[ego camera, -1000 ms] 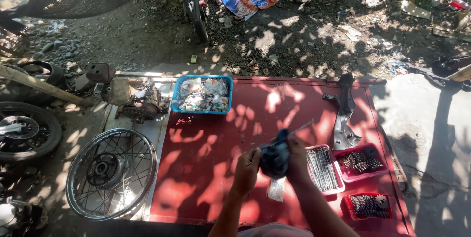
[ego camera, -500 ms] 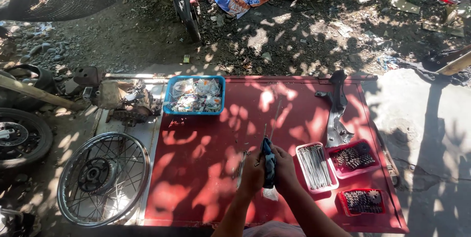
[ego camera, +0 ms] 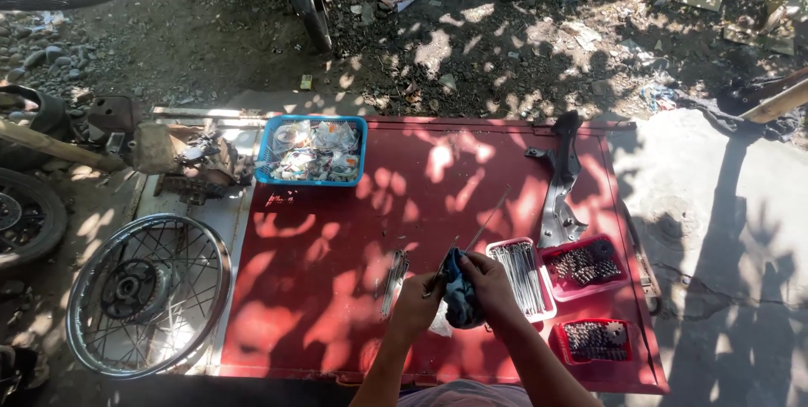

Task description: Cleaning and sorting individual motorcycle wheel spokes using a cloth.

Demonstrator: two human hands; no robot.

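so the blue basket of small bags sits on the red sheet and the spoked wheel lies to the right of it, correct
Not quite. In the head view the blue basket does sit on the red sheet, but the spoked wheel lies off its left edge, not its right.

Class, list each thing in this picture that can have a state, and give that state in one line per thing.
Left hand: closed on a thin metal spoke.
Right hand: closed on a dark blue rag, held around the spoke.
Blue basket: full of small clear bags.
White tray: holds loose spokes.
Two red trays: hold small metal parts.
Spoked wheel: lying flat, no tyre.
Red board: lying flat.
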